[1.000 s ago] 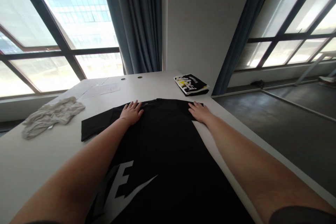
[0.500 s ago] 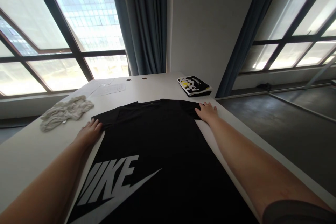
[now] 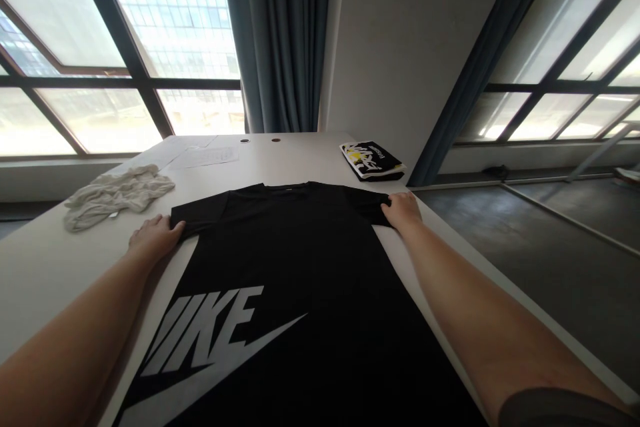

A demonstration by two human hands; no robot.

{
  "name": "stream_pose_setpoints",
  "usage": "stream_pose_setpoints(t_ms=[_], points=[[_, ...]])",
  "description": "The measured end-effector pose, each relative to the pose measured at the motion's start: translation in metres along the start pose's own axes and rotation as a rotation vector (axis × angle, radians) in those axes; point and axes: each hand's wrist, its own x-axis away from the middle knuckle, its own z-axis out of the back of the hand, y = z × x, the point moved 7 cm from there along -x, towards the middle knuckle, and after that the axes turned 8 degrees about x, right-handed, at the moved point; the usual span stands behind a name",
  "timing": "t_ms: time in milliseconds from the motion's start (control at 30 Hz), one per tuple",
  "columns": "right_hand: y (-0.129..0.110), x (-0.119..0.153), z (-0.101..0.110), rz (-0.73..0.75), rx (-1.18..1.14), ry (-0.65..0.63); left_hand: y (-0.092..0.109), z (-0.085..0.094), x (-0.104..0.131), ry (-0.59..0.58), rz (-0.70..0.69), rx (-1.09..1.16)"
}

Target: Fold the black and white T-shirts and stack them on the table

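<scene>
The left hand (image 3: 156, 235) has moved out along the shirt (image 3: 310, 260) to its left sleeve (image 3: 203, 211), the right hand (image 3: 404, 211) at the right sleeve (image 3: 367, 205); whether they pinch or press, one cannot tell. The shirt lies spread between them

The bare left hand (image 3: 156, 236) is resting toward eleven o'clock from the body, thumb apart; the bare right hand (image 3: 405, 211) is holding its fingers curled toward one.

The black shirt (image 3: 305, 267) reads "NIKE" (image 3: 236, 320) above a swoosh (image 3: 220, 373), at seven o'clock. Lettering (image 3: 363, 159) on the folded cloth (image 3: 380, 163) at one o'clock is illegible.
</scene>
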Motion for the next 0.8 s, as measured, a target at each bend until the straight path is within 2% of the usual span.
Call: stream_pose_setpoints(t_ms=[133,267,367,433,500,600,667,733,800], points=[[-0.003,-0.001,0.012,-0.03,-0.045,0.071,0.004,0.002,0.003,-0.024,0.02,0.008],[0.001,0.002,0.025,-0.18,-0.249,0.108,0.006,0.009,0.007,-0.027,0.049,0.011],[-0.002,0.003,0.036,-0.196,-0.399,0.144,0.008,0.011,0.008,-0.04,0.051,0.016],[-0.005,0.003,0.043,-0.167,-0.445,0.149,0.009,0.011,0.008,-0.048,0.04,0.02],[-0.011,0.001,0.049,-0.097,-0.429,0.1,0.009,0.01,0.007,-0.042,0.037,0.021],[-0.023,-0.001,0.047,0.039,-0.379,-0.127,0.009,0.01,0.006,-0.03,0.035,0.023],[-0.028,0.0,0.046,0.075,-0.365,-0.253,0.01,0.01,0.006,-0.041,0.038,0.021],[-0.034,0.001,0.052,0.104,-0.333,-0.229,0.01,0.01,0.006,-0.054,0.047,0.016],[-0.045,0.001,0.065,0.168,-0.272,-0.102,0.01,0.01,0.006,-0.048,0.052,0.015]])
